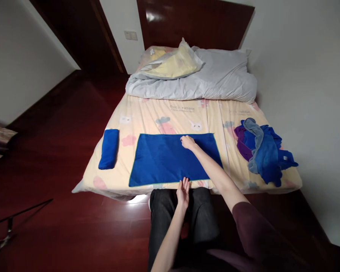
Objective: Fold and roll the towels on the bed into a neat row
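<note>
A blue towel [164, 160] lies spread flat across the foot of the bed [147, 117]. My right hand [188, 142] rests on the towel's far edge near its middle, fingers curled down onto the cloth. My left hand [183, 190] is at the towel's near edge, fingers straight and together, touching the hem. A rolled blue towel [109, 148] lies to the left of the flat one. A heap of blue, grey and purple towels [262, 149] sits at the right side of the bed.
A grey duvet [209, 77] and a yellow pillow [170, 62] are bunched at the head of the bed. A dark wooden floor [59, 151] runs along the left, a white wall [308, 94] close on the right. My dark trousers [170, 219] stand against the bed's foot.
</note>
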Motion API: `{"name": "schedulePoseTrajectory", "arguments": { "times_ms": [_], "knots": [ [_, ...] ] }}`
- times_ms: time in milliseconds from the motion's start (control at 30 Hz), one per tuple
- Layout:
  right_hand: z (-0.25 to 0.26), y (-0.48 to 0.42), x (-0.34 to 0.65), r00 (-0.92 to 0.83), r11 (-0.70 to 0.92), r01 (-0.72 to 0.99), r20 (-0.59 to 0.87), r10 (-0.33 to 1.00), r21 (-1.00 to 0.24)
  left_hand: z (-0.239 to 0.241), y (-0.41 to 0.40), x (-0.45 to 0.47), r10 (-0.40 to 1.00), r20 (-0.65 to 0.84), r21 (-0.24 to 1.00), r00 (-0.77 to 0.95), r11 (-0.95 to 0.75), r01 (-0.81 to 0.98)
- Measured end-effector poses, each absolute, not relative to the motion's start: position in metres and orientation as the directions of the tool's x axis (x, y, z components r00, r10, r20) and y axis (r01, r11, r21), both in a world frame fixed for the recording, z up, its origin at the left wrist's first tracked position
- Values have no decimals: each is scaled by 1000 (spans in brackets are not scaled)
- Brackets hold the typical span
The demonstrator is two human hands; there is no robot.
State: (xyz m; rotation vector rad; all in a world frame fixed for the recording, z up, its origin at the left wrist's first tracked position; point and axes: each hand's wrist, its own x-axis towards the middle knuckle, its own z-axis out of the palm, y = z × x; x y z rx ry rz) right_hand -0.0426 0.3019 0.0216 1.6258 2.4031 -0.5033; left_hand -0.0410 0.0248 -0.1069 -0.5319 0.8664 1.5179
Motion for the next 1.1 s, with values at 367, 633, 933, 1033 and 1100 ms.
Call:
{"name": "schedulePoseTrajectory", "arguments": {
  "times_ms": [367, 633, 933, 1033, 1100],
  "knots": [
    [-65, 387, -77, -401, 365, 914, -278, 873, -175, -108, 18, -41, 567, -818, 115, -95, 0, -993],
    [-70, 409, -79, -383, 319, 916, -296, 875, -242, -102, 29, -39, 494, -864, 100, -95, -16, -995],
    [-56, 412, -73, -329, 186, 857, -233, 915, -481, -96, 27, -37, 475, -874, 107, -107, -27, -994],
    [-51, 413, -72, -305, 142, 817, -211, 929, -558, -93, 25, -38, 486, -866, 144, -120, 12, -990],
    [-47, 415, -72, -273, 103, 793, -199, 941, -600, -90, 23, -39, 494, -859, 178, -136, 38, -983]
  ]
}}
